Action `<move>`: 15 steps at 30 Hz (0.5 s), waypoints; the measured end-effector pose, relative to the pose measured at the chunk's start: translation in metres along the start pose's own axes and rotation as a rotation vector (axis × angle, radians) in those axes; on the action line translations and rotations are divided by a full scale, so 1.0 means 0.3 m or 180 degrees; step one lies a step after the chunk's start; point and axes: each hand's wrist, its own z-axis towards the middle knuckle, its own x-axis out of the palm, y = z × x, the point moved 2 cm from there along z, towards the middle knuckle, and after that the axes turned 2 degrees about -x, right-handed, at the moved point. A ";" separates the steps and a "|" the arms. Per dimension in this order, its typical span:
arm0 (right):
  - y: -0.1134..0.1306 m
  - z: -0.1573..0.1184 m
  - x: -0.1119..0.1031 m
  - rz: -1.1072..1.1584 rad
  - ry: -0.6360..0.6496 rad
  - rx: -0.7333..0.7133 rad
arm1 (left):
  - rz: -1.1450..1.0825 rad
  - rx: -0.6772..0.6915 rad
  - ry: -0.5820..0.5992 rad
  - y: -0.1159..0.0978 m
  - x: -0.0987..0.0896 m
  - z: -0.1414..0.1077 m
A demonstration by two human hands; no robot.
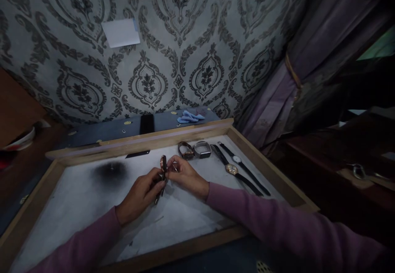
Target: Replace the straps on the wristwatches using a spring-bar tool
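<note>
My left hand (139,194) is closed around a wristwatch (163,164) with a dark strap, held on edge above the white board (191,223) of a wooden-framed tray. The thumb and fingers of my right hand (187,177) are pinched together against the watch's right side; a small shiny bit shows between them, too small to name. Beyond my right hand lie a brown-banded watch (185,151) and a silver metal-banded watch (203,150). Farther right, a gold-cased watch (232,169) and a smaller white-faced watch (237,159) lie stretched out on black straps.
A raised wooden frame (142,140) borders the tray. Near its back edge lies a flat black strip (138,154). Behind stand a dark phone-like slab (147,124) and a crumpled blue cloth (190,117). A purple curtain (271,96) hangs at right.
</note>
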 end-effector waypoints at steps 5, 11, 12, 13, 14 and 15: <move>-0.012 0.006 -0.002 0.0154 0.0033 -0.0029 | -0.0631 -0.0124 0.0069 0.014 0.007 0.012; -0.004 -0.005 0.003 0.0208 0.0167 -0.0016 | -0.1409 -0.0339 0.0174 0.034 0.017 0.017; -0.002 -0.007 0.004 0.0210 0.0167 -0.0021 | -0.1447 -0.0327 0.0190 0.033 0.018 0.017; -0.001 -0.007 0.005 0.0210 0.0162 -0.0025 | -0.1492 -0.0317 0.0204 0.031 0.018 0.017; 0.001 -0.008 0.005 0.0213 0.0150 -0.0030 | -0.1545 -0.0333 0.0224 0.029 0.018 0.017; 0.003 -0.008 0.005 0.0221 0.0143 -0.0029 | -0.1606 -0.0377 0.0234 0.028 0.017 0.017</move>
